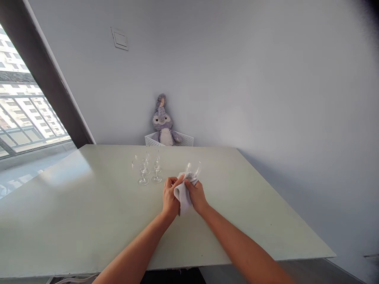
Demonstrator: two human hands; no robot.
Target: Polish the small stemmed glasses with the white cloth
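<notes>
At tabletop center, slightly toward 12 o'clock from the person, both hands meet at a soft white cloth (184, 194) bunched about the lower part of a clear, thin-walled drinking glass (198, 169). The glass's bowl shows above the folds, pointing approx. 1 o'clock; its lower part is hidden, so can't confirm a stem.

To do this well, I'd say: support the glass low thru the cloth w/ one hand, work the fabric w/ the other, light even pressure, no hard twist, esp. if there's a thin stem inside. Loose tail hangs toward 6 o'clock; best gathered up so it doesn't snag.

Grip: L hand (171, 198) has its fingers curled in, nearly closed, w/ thumb reaching up along the cloth; no wide spread. R hand (198, 197) pinches the cloth near the glass, thumb on top; its other fingers are mostly hidden, so exact opening behind the fabric can't be told. Direct skin contact w/ the glass: can't tell either.

At 10 o'clock from the hands, clear stemmed glasses (143, 181) stand upright in a close cluster, approx. four, on the pale, glossy table (237, 189). Beyond the far edge, at 11 o'clock, a purple-gray plush toy (166, 137) sits in a white perforated basket (187, 140).
</notes>
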